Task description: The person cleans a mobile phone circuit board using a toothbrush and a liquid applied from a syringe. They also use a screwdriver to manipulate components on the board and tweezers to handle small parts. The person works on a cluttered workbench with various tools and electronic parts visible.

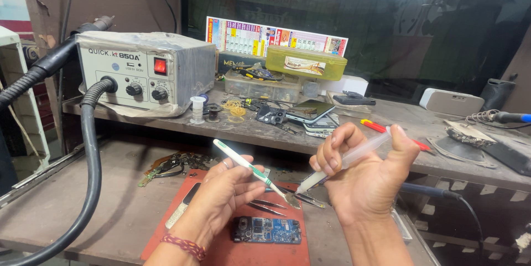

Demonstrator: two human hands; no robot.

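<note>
My left hand (221, 197) holds a white and green toothbrush (249, 167), bristle end pointing down and right near 530,425. My right hand (362, 175) grips a clear syringe (343, 162) with its nozzle aimed down at the toothbrush head. Both hands hover above a red work mat (221, 252). On the mat lies a blue phone circuit board (266, 230). Metal tweezers (276, 206) rest on the mat just behind the board, under the toothbrush tip.
A grey hot-air rework station (145, 72) with a thick black hose (91, 177) stands on the raised shelf at left. Phones (311, 112), a green lidded box (305, 62), a red screwdriver (387, 131) and small parts crowd the shelf. A white speaker (451, 102) sits far right.
</note>
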